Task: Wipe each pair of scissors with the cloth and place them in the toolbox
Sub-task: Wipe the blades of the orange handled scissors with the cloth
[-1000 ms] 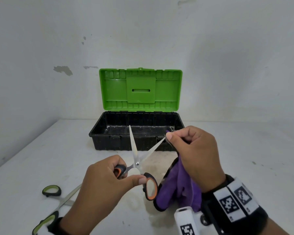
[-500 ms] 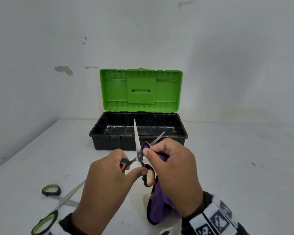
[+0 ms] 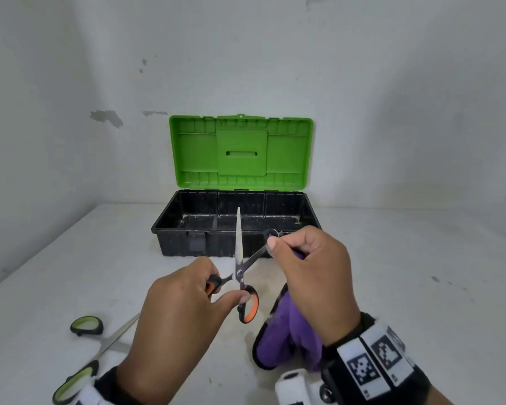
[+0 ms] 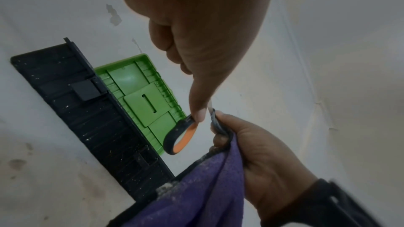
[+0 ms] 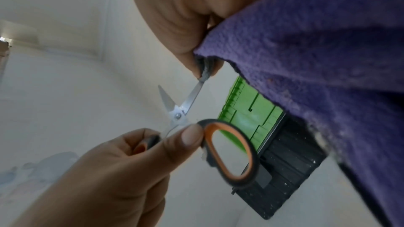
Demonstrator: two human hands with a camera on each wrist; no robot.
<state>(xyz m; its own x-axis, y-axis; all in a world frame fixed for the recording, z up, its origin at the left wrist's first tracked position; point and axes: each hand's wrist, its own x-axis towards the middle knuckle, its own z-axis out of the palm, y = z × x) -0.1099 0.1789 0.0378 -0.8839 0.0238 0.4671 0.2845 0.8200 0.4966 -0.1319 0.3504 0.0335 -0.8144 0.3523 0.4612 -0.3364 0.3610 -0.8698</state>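
Observation:
My left hand (image 3: 187, 302) grips the black-and-orange scissors (image 3: 247, 305) by their handles, blades spread and pointing up toward the toolbox. My right hand (image 3: 304, 264) pinches the purple cloth (image 3: 278, 337) around the outer end of the right blade; the rest of the cloth hangs below the hand. In the right wrist view the scissors (image 5: 181, 106) show the bare left blade and the cloth (image 5: 317, 58) wrapped on the other tip. The left wrist view shows the orange handle loop (image 4: 179, 137) and the cloth (image 4: 207, 187). The black toolbox (image 3: 187, 244) stands open behind, green lid (image 3: 240, 153) upright.
A second pair of scissors with green-and-black handles (image 3: 85, 325) lies open on the white table at the lower left, by my left wrist. Nothing shows on the toolbox floor. White walls close off the back and left.
My right hand has slid the cloth outward along the right blade, from near the pivot to near the tip. The blades have spread a little wider. The left hand keeps its grip.

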